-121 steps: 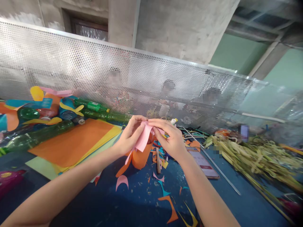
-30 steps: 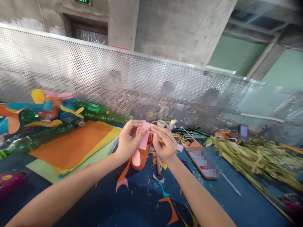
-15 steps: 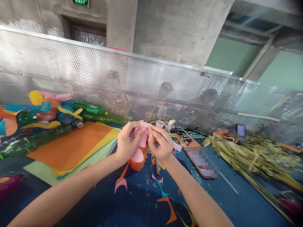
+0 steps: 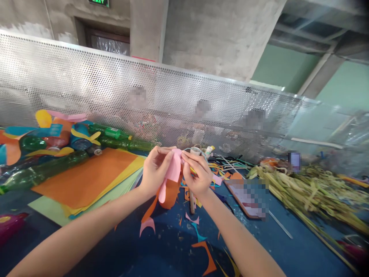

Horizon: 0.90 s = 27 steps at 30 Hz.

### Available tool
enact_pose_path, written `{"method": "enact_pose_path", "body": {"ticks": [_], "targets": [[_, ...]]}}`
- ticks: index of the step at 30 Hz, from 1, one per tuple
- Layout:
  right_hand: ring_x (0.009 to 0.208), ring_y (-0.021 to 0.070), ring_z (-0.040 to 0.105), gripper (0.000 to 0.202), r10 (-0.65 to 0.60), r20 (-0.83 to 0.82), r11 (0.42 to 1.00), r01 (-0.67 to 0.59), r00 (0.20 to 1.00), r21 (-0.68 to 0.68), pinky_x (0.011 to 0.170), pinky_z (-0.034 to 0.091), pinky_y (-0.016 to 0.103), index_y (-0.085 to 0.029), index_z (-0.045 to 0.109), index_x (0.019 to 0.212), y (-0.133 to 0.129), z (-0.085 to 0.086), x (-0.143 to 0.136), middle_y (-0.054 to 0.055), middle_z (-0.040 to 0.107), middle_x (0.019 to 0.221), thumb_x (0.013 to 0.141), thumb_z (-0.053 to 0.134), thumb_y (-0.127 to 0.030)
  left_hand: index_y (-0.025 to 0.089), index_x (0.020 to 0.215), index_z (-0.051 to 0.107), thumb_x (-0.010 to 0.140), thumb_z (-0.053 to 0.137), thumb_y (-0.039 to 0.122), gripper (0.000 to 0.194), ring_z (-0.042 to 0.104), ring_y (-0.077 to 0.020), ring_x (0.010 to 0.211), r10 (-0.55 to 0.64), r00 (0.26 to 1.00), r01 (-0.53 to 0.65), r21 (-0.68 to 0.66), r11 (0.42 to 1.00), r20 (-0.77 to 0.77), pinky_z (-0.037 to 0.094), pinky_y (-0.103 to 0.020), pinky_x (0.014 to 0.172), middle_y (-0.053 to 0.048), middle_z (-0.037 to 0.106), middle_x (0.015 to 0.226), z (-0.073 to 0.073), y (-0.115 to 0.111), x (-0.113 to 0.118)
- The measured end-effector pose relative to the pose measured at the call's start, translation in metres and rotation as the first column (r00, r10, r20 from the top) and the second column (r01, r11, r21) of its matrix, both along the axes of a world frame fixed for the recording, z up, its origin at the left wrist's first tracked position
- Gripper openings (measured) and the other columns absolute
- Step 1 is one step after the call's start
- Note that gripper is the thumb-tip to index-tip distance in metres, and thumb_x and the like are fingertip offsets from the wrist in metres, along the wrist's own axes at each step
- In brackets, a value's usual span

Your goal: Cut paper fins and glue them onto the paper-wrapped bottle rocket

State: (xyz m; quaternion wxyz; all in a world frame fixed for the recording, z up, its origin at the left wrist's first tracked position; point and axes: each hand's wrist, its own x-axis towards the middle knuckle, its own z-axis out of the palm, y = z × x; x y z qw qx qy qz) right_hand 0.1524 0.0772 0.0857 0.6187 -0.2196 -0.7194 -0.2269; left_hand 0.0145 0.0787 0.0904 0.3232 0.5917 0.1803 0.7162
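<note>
Both hands meet near the middle of the view, pinching a piece of pink paper [image 4: 174, 169] at its upper edge. My left hand [image 4: 155, 171] is closed on its left side, thumb in front. My right hand [image 4: 197, 171] is closed at its top right corner, fingertips together. A narrow pink strip hangs below the left fingers. Directly beneath stands an orange paper piece [image 4: 170, 194], partly hidden by the pink paper; its full shape cannot be made out. Pink and orange cut scraps [image 4: 147, 226] lie just below it on the blue table [image 4: 173, 254].
Orange, yellow and green paper sheets [image 4: 86, 181] lie left, beside green plastic bottles [image 4: 46, 171] and paper-wrapped ones. At right are a phone [image 4: 245, 198] and dried plant strips [image 4: 305, 188]. A perforated metal screen [image 4: 173, 96] stands behind, with people beyond it.
The pink paper has turned in my fingers, so its lower strip hangs narrower and more edge-on. Both hands stay in nearly the same place, still pinching.
</note>
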Motion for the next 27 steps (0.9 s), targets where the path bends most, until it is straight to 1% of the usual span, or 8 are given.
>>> {"method": "enact_pose_path", "body": {"ticks": [11, 15, 16, 18, 21, 22, 24, 27], "targets": [[0.091, 0.0198, 0.064, 0.031, 0.028, -0.081, 0.999, -0.032, 0.996, -0.042, 0.078, 0.055, 0.039, -0.019, 0.065, 0.103, -0.001, -0.003, -0.005, 0.008, 0.067, 0.098, 0.079, 0.053, -0.004, 0.017, 0.084, 0.058, 0.084, 0.058, 0.021, 0.004, 0.062, -0.0173, 0.095, -0.019, 0.999, 0.019, -0.004, 1.0, 0.029, 0.048, -0.034, 0.088, -0.006, 0.064, 0.092, 0.0, -0.001, 0.002], [0.091, 0.0193, 0.063, 0.025, 0.028, -0.074, 0.998, -0.032, 0.997, -0.054, 0.081, 0.054, 0.038, -0.019, 0.064, 0.099, -0.002, 0.002, -0.005, 0.007, 0.066, 0.095, 0.079, 0.056, -0.005, 0.017, 0.082, 0.057, 0.083, 0.058, 0.022, 0.005, 0.061, -0.0173, 0.096, -0.035, 0.999, 0.036, -0.016, 0.999, 0.022, 0.047, -0.033, 0.088, -0.006, 0.064, 0.093, 0.001, 0.001, 0.001], [0.09, 0.0189, 0.062, 0.023, 0.025, -0.071, 0.996, -0.031, 0.997, -0.08, 0.081, 0.053, 0.038, -0.019, 0.063, 0.097, -0.003, 0.005, -0.005, 0.006, 0.066, 0.094, 0.079, 0.057, -0.007, 0.017, 0.082, 0.057, 0.083, 0.058, 0.022, 0.005, 0.061, -0.0172, 0.095, -0.05, 0.999, 0.051, -0.02, 0.999, 0.015, 0.047, -0.033, 0.088, -0.006, 0.064, 0.093, 0.002, 0.002, 0.0], [0.088, 0.0177, 0.062, 0.018, 0.032, -0.068, 0.981, -0.044, 0.997, -0.187, 0.079, 0.054, 0.036, -0.019, 0.061, 0.096, -0.006, 0.012, -0.003, 0.005, 0.064, 0.091, 0.081, 0.056, -0.011, 0.018, 0.081, 0.055, 0.083, 0.057, 0.023, 0.006, 0.061, -0.0163, 0.091, -0.106, 0.994, 0.105, -0.034, 0.994, -0.011, 0.047, -0.031, 0.084, -0.006, 0.064, 0.094, 0.004, 0.003, -0.003], [0.087, 0.0161, 0.061, 0.016, 0.082, -0.092, 0.915, -0.111, 0.992, -0.388, 0.075, 0.055, 0.032, -0.019, 0.056, 0.1, -0.012, 0.023, 0.0, 0.005, 0.06, 0.094, 0.085, 0.052, -0.015, 0.018, 0.083, 0.055, 0.085, 0.053, 0.025, 0.008, 0.059, -0.0165, 0.091, -0.187, 0.981, 0.183, -0.062, 0.981, -0.056, 0.046, -0.031, 0.083, -0.006, 0.062, 0.098, 0.009, 0.005, -0.008], [0.088, 0.016, 0.06, 0.016, 0.1, -0.095, 0.893, -0.131, 0.991, -0.43, 0.076, 0.055, 0.032, -0.02, 0.055, 0.102, -0.014, 0.027, 0.001, 0.006, 0.058, 0.097, 0.086, 0.051, -0.017, 0.017, 0.083, 0.056, 0.085, 0.051, 0.026, 0.01, 0.058, -0.0173, 0.094, -0.188, 0.98, 0.184, -0.067, 0.981, -0.064, 0.045, -0.032, 0.086, -0.007, 0.062, 0.1, 0.01, 0.006, -0.009], [0.093, 0.0165, 0.058, 0.019, 0.126, -0.052, 0.869, -0.136, 0.991, -0.476, 0.081, 0.054, 0.034, -0.021, 0.054, 0.106, -0.017, 0.033, 0.003, 0.006, 0.056, 0.102, 0.087, 0.05, -0.018, 0.017, 0.083, 0.058, 0.086, 0.048, 0.027, 0.015, 0.055, -0.019, 0.099, -0.144, 0.987, 0.139, -0.075, 0.988, -0.068, 0.041, -0.033, 0.091, -0.007, 0.06, 0.101, 0.011, 0.008, -0.012], [0.101, 0.0178, 0.055, 0.026, 0.125, 0.095, 0.87, -0.063, 0.988, -0.489, 0.09, 0.049, 0.038, -0.024, 0.054, 0.111, -0.021, 0.038, 0.005, 0.006, 0.052, 0.107, 0.088, 0.048, -0.015, 0.017, 0.084, 0.059, 0.086, 0.044, 0.027, 0.018, 0.054, -0.0187, 0.097, -0.082, 0.99, 0.066, -0.137, 0.988, -0.111, 0.04, -0.032, 0.091, -0.005, 0.059, 0.095, 0.011, 0.012, -0.015]]}}
